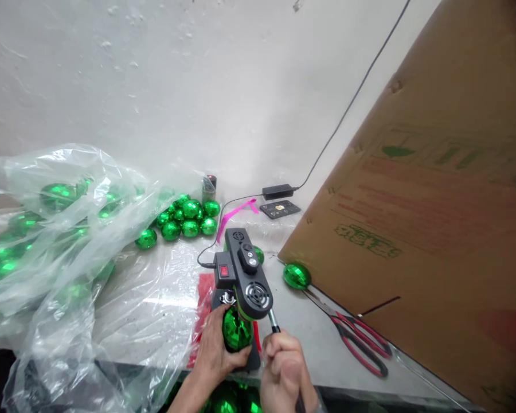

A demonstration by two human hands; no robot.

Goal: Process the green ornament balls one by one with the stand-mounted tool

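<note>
My left hand point(212, 350) is wrapped round a shiny green faceted ball point(236, 330), thumb and fingers on its sides. The ball sits under the front end of a small black machine point(243, 268) with round vents and a red switch. My right hand point(286, 367) is closed round a rod with a metal shaft and black handle point(274, 322), just right of the machine's front end. Whether the rod is fixed to the machine, I cannot tell. A red cloth point(204, 298) lies beneath the machine on the left.
Several green balls point(191, 228) lie at the back, more under clear plastic sheeting point(124, 310) on the left. Red-handled scissors point(361, 344) and a loose green ball point(296, 276) lie beside a large cardboard box point(413, 218). A power adapter point(278, 191), pink ribbon point(230, 215) and dark phone-like slab point(280, 209) lie behind.
</note>
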